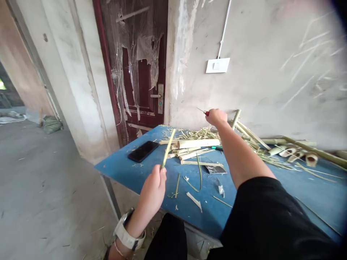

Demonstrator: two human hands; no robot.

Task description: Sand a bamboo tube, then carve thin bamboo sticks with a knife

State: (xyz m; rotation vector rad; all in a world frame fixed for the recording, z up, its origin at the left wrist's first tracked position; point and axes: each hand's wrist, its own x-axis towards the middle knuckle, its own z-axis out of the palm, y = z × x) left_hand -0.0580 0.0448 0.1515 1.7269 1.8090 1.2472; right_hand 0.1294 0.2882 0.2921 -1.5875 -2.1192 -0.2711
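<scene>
A thin pale-green bamboo strip (169, 147) stands up from my left hand (154, 187), whose fingers are closed around its lower end. My right hand (217, 117) is stretched out over the far side of the table, closed on a small tool (206, 113) with a red handle and a thin pointed metal tip aimed left. The strip and the tool are apart. Below and between my hands, split bamboo pieces (198, 143) lie stacked on the blue table (130, 175), with a heap of shavings (200, 133) behind them.
A black phone (143, 151) lies near the table's left corner. A dark flat blade (216, 169) and scattered slivers are nearer me. Hollow bamboo tubes (311, 159) and long poles lie on the right by the wall. Behind the table stands a dark red door (143, 83).
</scene>
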